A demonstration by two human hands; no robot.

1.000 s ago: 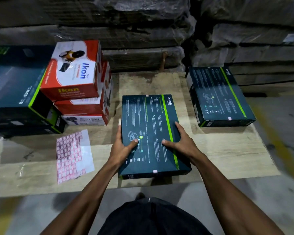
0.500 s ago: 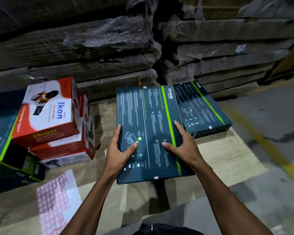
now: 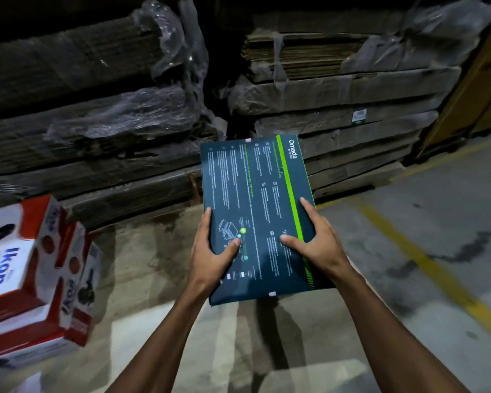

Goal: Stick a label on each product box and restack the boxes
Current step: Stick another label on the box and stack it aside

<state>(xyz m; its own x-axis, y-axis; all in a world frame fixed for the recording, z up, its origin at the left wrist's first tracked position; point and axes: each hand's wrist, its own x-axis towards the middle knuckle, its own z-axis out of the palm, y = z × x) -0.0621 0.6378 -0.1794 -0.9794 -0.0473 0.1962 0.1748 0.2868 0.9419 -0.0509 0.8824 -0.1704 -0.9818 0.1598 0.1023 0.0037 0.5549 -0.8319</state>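
Two bare forearms are reaching forward from the bottom edge, and both hands are holding one flat dark teal box (image 3: 255, 211) in the air above the wooden bench (image 3: 142, 279). The left hand (image 3: 210, 259) is gripping the left long edge of the box near its close end, with the thumb lying on the printed top face and the other fingers going under the box, where they are hidden. The right hand (image 3: 315, 245) is gripping the right long edge in the same way, with its thumb resting on the top face beside the bright green stripe (image 3: 291, 191) and one finger lying straight along the edge. The box is showing white small print, a line drawing and the word "Omada" near its far end, and it is tilting a little, with the far end higher in the picture. To the left, a stack of red and white boxes (image 3: 31, 282) marked "Ikon" is sitting on the bench, blurred. To the right, the grey floor (image 3: 425, 211) is carrying a yellow painted line (image 3: 434, 268). Farther back, piles of flat cardboard (image 3: 338, 109) wrapped in clear plastic film (image 3: 131, 114) are standing in the dark.
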